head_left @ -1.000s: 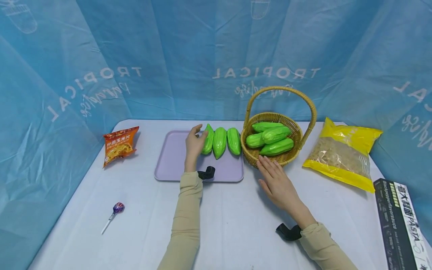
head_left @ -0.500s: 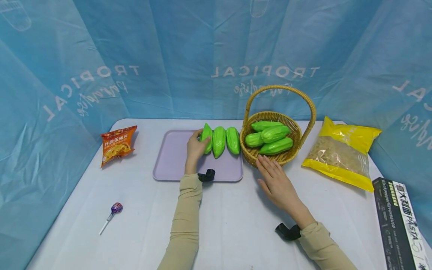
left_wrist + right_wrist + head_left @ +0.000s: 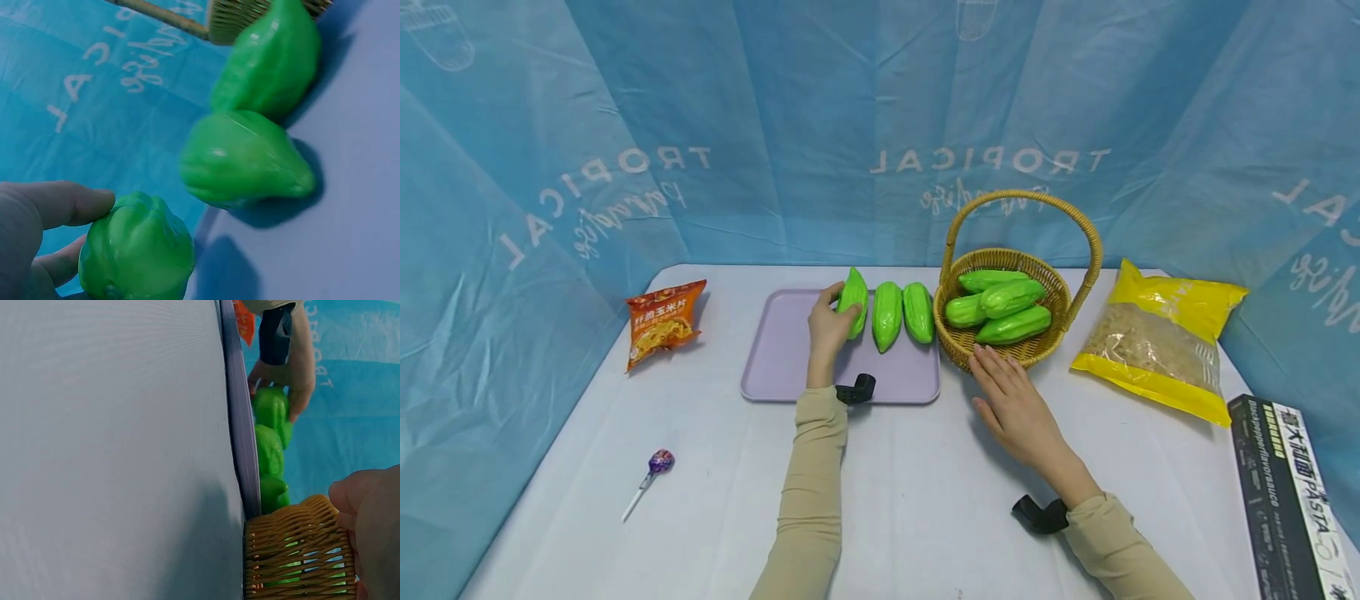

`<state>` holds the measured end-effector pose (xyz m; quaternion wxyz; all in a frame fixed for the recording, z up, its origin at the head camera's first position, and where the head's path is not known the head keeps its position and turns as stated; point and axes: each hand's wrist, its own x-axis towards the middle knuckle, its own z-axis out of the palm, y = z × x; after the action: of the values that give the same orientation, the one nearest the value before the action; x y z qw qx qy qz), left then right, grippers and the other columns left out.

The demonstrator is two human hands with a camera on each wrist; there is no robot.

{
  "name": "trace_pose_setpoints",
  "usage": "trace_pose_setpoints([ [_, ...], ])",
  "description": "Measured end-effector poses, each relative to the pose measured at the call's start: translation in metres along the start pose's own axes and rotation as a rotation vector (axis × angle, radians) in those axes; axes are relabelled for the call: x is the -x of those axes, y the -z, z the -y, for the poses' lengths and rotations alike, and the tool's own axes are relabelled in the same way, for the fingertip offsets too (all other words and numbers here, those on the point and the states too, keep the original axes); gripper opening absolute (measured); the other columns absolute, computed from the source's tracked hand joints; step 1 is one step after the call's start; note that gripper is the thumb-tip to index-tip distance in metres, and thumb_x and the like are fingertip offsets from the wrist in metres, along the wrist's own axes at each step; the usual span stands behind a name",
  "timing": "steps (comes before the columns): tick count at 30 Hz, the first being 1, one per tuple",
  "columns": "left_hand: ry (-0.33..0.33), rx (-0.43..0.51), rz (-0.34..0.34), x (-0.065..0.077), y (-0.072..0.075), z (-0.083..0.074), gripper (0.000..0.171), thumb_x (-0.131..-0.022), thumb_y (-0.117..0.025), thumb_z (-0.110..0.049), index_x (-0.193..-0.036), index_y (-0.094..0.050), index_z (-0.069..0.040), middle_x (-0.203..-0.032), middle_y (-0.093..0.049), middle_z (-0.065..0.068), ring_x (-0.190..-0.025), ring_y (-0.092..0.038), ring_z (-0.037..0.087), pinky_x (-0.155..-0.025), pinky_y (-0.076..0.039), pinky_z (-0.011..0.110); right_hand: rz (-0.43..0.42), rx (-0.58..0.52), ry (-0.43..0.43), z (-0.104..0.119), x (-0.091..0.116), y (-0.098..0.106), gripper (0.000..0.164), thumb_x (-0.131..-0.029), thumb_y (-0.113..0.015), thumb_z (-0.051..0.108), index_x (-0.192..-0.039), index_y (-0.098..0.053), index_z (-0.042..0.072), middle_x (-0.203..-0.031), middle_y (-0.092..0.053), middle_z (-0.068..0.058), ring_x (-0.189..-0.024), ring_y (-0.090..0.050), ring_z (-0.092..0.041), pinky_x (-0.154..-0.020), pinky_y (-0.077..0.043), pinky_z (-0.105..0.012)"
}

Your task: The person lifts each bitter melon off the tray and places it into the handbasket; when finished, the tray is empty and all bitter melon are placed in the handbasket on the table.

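My left hand [image 3: 831,332] grips a green ridged gourd-like vegetable [image 3: 853,302] between thumb and fingers. In the left wrist view this held vegetable [image 3: 139,247] is just off the lilac tray [image 3: 782,367], its shadow apart from it. Beside it on the tray lie two more of the same kind, a middle one [image 3: 887,315] and a right one [image 3: 918,312]. Straight fingers of my right hand [image 3: 1018,408] rest against the front of a wicker basket [image 3: 951,340], which holds several such vegetables [image 3: 1013,297]. The right wrist view shows the thumb by the basket's woven side [image 3: 300,547].
The basket's tall handle [image 3: 1018,197] arches above it. An orange snack bag [image 3: 664,323] and a lollipop [image 3: 651,479] lie on the left. On the right are a yellow pasta bag [image 3: 1165,342] and a dark pasta box [image 3: 1288,500]. Blue curtain [image 3: 820,167] surrounds the white table [image 3: 917,492].
My left hand closed round the leftmost green vegetable, then raised it slightly and shifted it left, away from its neighbour. The right hand stays at the basket.
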<state>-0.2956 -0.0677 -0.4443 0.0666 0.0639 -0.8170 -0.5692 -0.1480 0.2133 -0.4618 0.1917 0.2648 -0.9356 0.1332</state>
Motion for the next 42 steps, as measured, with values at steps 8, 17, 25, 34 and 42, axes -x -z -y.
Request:
trace_pose_setpoints([
  [8, -0.050, 0.104, 0.000, 0.007, 0.007, -0.020, 0.053, -0.090, -0.062, -0.012, -0.141, -0.050, -0.011, -0.142, -0.051, 0.013, -0.118, -0.057, 0.033, -0.096, -0.051, 0.045, 0.002, -0.001, -0.001, 0.001, -0.001, 0.001, 0.060, -0.092, -0.063, 0.014, -0.145, -0.041, -0.002, -0.153, -0.038, -0.018, -0.140, -0.035, -0.036, -0.113, -0.028, -0.054],
  [17, -0.164, 0.133, 0.073, 0.005, 0.009, -0.042, 0.051, -0.089, -0.065, -0.011, -0.139, -0.054, -0.016, -0.143, -0.052, 0.007, -0.125, -0.053, 0.032, -0.095, -0.052, 0.047, 0.006, 0.000, -0.006, 0.000, 0.000, 0.002, 0.061, -0.091, -0.063, 0.015, -0.146, -0.040, -0.002, -0.153, -0.037, -0.018, -0.141, -0.034, -0.036, -0.116, -0.025, -0.051],
  [25, -0.322, 0.082, 0.194, 0.004, 0.008, -0.069, 0.042, -0.090, -0.066, -0.010, -0.131, -0.062, -0.015, -0.143, -0.053, 0.006, -0.127, -0.051, 0.031, -0.100, -0.048, 0.046, 0.012, -0.005, -0.015, -0.001, 0.001, 0.001, 0.061, -0.092, -0.062, 0.015, -0.147, -0.039, -0.001, -0.154, -0.036, -0.018, -0.141, -0.034, -0.037, -0.116, -0.026, -0.052],
  [34, -0.477, -0.043, 0.384, 0.015, -0.016, -0.107, 0.041, -0.091, -0.066, -0.011, -0.131, -0.062, -0.016, -0.146, -0.050, 0.004, -0.138, -0.042, 0.022, -0.113, -0.037, 0.037, 0.011, -0.013, -0.016, 0.000, 0.002, 0.001, 0.062, -0.092, -0.063, 0.015, -0.147, -0.039, -0.001, -0.154, -0.036, -0.018, -0.141, -0.034, -0.037, -0.116, -0.024, -0.051],
  [42, -0.567, -0.229, 0.524, 0.020, -0.043, -0.133, 0.042, -0.094, -0.064, -0.017, -0.135, -0.058, -0.020, -0.148, -0.047, 0.002, -0.139, -0.041, 0.021, -0.113, -0.037, 0.039, 0.017, -0.014, -0.018, 0.001, 0.001, 0.001, 0.061, -0.093, -0.061, 0.016, -0.147, -0.038, 0.000, -0.155, -0.035, -0.016, -0.142, -0.033, -0.035, -0.117, -0.024, -0.050],
])
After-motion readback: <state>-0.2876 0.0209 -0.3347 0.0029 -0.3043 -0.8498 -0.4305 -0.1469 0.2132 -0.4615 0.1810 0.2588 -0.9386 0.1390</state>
